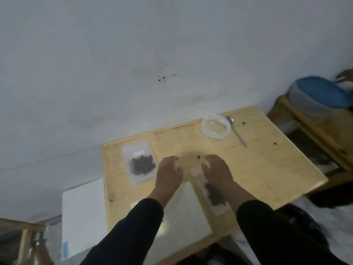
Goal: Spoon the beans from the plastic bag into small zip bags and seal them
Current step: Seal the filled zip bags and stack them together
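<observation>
Black sleeves (133, 232) are entering from the bottom edge, nearest the lens, and are reaching forward over a pale wooden table (267, 169) that is standing against a white wall (133, 54). White sheet material (183, 211) is lying on the near part of the table, partly under the left forearm, and a white box-like block (82, 213) is sitting just beside the table's left edge. To the right, well apart from the work area, a grey tub with a blue lid (321, 96) is resting on a wooden stand (315, 131). On the table's left portion, a filled zip bag (140, 163) is lying flat with dark beans (142, 165) inside it. Left hand (169, 172) is hovering or resting palm down near that bag, fingers loosely curled and grasping nothing. Right hand (217, 172) is lying over the upper end of a second zip bag (210, 192), which is holding beans at its near end; the fingers are bending down onto the bag's top edge, but whether they are pinching it cannot be told through the blur. At the far side, a clear plastic bag (214, 127) with its mouth rolled open is sitting just beside a metal spoon (236, 131). Several loose beans (198, 157) are lying scattered on the tabletop.
</observation>
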